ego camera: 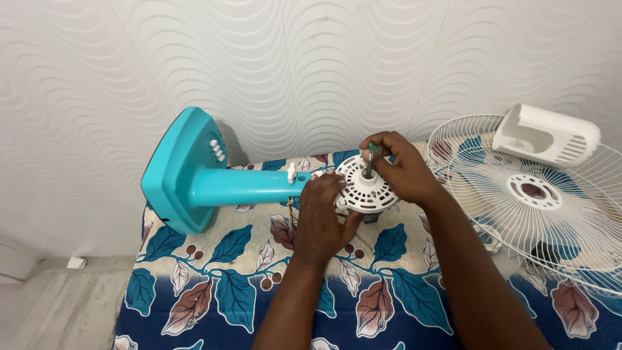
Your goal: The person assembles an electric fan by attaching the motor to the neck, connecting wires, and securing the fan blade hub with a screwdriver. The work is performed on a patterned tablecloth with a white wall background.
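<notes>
A turquoise fan stand point(194, 175) lies on its side on a table covered with a leaf-patterned cloth point(220, 285). At its right end sits the white round motor housing point(366, 188) with a dark shaft pointing up. My left hand point(321, 217) grips the housing's left side from below. My right hand point(402, 168) rests over the housing's right side, and its fingers pinch a small green-tipped tool point(373, 149) at the top of the shaft.
A white wire fan guard point(551, 207) lies flat at the right, with a white plastic motor cover point(547, 136) resting on its far rim. A wavy textured white wall stands behind. Pale floor shows at lower left.
</notes>
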